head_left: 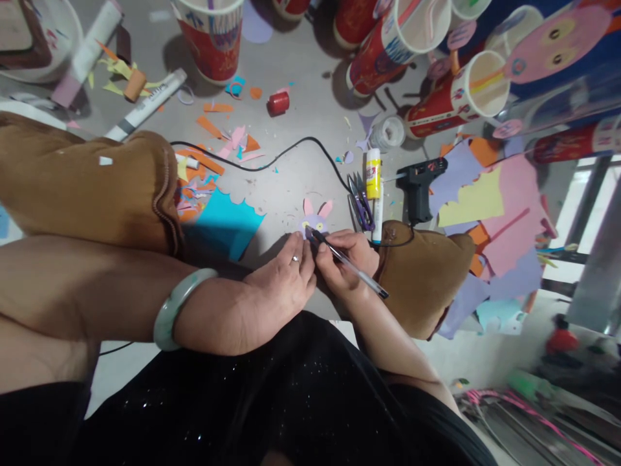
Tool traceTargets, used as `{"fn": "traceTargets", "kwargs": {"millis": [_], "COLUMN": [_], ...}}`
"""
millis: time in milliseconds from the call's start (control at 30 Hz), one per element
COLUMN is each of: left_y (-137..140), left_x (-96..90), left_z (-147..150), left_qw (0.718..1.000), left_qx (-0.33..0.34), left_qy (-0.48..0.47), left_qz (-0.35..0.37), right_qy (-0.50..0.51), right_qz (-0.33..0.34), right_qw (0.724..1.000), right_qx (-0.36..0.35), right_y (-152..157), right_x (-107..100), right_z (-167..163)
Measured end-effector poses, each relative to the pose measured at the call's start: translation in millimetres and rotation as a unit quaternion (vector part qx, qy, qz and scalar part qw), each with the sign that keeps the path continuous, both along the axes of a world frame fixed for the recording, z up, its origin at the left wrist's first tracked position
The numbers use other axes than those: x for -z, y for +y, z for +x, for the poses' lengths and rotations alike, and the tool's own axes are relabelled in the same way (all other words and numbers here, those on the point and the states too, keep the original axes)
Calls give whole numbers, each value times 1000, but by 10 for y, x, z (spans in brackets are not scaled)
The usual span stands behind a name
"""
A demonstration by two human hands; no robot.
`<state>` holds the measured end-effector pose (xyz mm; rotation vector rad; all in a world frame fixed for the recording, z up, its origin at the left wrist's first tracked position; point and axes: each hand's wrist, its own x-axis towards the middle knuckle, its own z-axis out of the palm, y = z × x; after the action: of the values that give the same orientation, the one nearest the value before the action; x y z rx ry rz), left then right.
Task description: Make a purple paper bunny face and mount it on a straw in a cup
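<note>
A small purple paper rabbit face (313, 222) with pink ears and yellow eyes lies on the grey table in front of me. My right hand (348, 259) grips a black-and-clear pen (356, 268), its tip at the face near one eye. My left hand (279, 285) lies flat with its fingers stretched out, the fingertips at the lower edge of the face. A ring and a pale green bangle (182, 307) are on that hand and wrist. Purple-handled scissors (361, 204) and a yellow glue stick (373, 173) lie just beyond my right hand.
Brown cushions (82, 184) (422, 278) rest on both sides. A black glue gun (420, 188) lies at right, its cord (291, 152) crossing the table. Red paper cups (211, 45) stand at the back. Turquoise paper (228, 223), scraps and colored sheets (514, 226) are spread around.
</note>
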<state>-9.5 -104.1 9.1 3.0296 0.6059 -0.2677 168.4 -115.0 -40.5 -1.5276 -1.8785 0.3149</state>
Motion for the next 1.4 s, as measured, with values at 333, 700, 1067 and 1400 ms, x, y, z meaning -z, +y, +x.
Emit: {"fn": "traceTargets", "kwargs": {"millis": [333,700,1067,1400], "left_y": [8,5,-16,-11], "left_x": [-3,-4,15,14], "left_z": [-4,-3,-12,-10], "left_qw": [1000,1000,1000,1000], "left_qx": [10,6,-10,-6], "left_qy": [7,3,-14,-13], "left_qz": [3,-8,-15,-5], "right_qy": [16,33,27,21], "right_qz": [-5,-2,-4,10], "right_qw": [1000,999,999,1000], "right_qx": [-14,-20,-24,-21], "right_y": [8,7,16,22], "right_x": [1,-7,-8,19], "right_z": [15,13,23,26]}}
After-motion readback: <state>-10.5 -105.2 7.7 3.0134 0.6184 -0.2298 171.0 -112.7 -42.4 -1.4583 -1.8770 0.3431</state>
